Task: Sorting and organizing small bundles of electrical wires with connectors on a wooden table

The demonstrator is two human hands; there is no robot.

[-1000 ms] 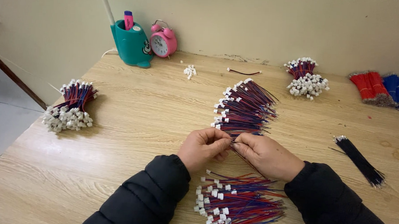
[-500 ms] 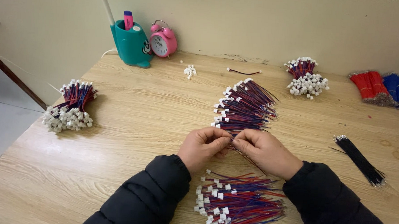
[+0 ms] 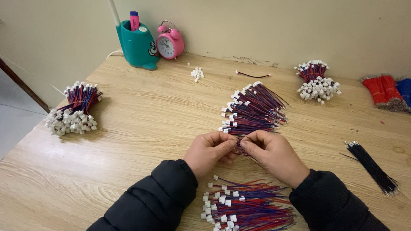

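My left hand (image 3: 210, 151) and my right hand (image 3: 272, 153) meet at the middle of the wooden table (image 3: 150, 113), fingertips pinched together on a thin red-and-blue wire lead with a small white connector. Just beyond the fingers lies a fanned pile of the same leads (image 3: 254, 110), white connectors toward the left. A second loose pile of leads (image 3: 245, 209) lies between my black sleeves near the front edge. What the fingers do to the wire is hidden by the hands.
A bundled bunch of leads (image 3: 74, 110) lies at the left, another bunch (image 3: 317, 81) at the back right. Red and blue wire bundles (image 3: 393, 93) sit far right, black wires (image 3: 373, 166) at right. A teal pen holder (image 3: 135, 44) and pink alarm clock (image 3: 170, 41) stand by the wall. Loose white connectors (image 3: 197, 74) lie behind.
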